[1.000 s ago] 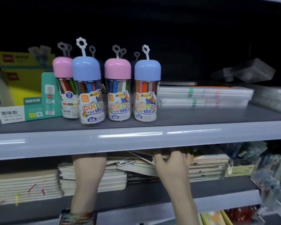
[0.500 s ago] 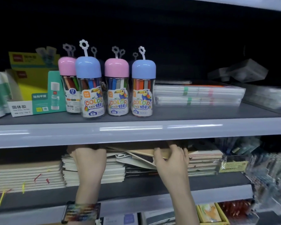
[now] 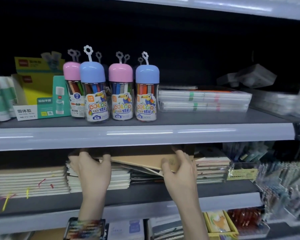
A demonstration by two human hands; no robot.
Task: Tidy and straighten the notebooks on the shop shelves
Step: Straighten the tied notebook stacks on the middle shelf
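Note:
A tan-covered notebook (image 3: 142, 161) lies tilted on top of the notebook piles on the lower shelf (image 3: 145, 193). My left hand (image 3: 92, 168) grips its left end, thumb on the front edge. My right hand (image 3: 178, 168) grips its right front corner, fingers on top and thumb at the edge. Beneath it sit a white-edged notebook stack (image 3: 119, 179), a dark stack (image 3: 145, 179) and another stack (image 3: 211, 168) to the right. A wider pile of notebooks (image 3: 28, 181) lies at the left. The fingertips are hidden under the upper shelf's front lip.
The upper shelf (image 3: 145, 134) overhangs just above my hands and carries crayon jars (image 3: 121, 92), a glue-stick box (image 3: 38, 94) and flat clear packs (image 3: 204, 101). Wrapped goods (image 3: 280, 184) crowd the right of the lower shelf. More stationery (image 3: 218, 222) fills the shelf below.
Both hands have drawn the tan notebook forward out of the pile, so more of its cover shows. The view has shifted down a little.

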